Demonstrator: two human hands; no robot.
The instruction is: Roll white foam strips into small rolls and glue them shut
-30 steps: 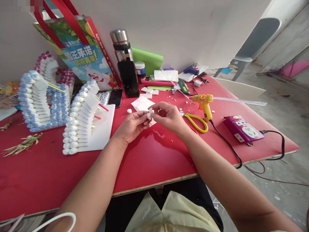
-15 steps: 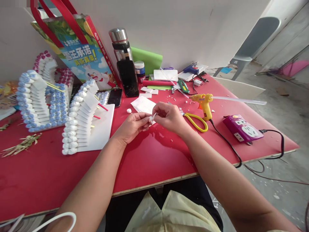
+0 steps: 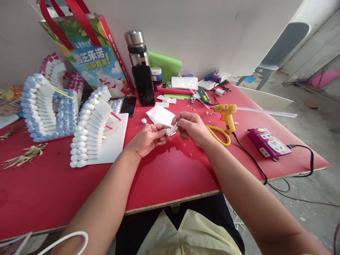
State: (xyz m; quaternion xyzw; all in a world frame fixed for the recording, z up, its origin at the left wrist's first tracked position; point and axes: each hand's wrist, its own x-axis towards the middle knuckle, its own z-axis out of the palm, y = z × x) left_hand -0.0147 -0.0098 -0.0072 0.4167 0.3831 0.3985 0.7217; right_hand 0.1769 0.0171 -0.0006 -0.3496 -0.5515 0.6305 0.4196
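My left hand [image 3: 149,140] pinches one end of a small white paper strip [image 3: 172,129] between thumb and fingers. At its other end, the thumb and forefinger of my right hand [image 3: 193,128] grip the same strip. Both hands are just above the red table [image 3: 170,177]. Behind them lies a stack of white paper sheets [image 3: 158,115], partly covered by my fingers. A small white rolled ball [image 3: 143,121] rests left of the stack. Yellow-handled scissors or pliers [image 3: 222,136] lie beside my right hand, which hides their front part.
To the left stand curved white foam-like models [image 3: 87,132] edged with white and blue rosettes [image 3: 39,120]. A yellow glue gun [image 3: 227,117] and purple power strip [image 3: 268,143] are on the right. Behind are a phone [image 3: 143,85], a steel flask [image 3: 135,42] and a printed bag [image 3: 92,60].
The view has shifted slightly, so the table things appear a little further right. Both hands still hold the paper strip; more of it now shows between my fingers.
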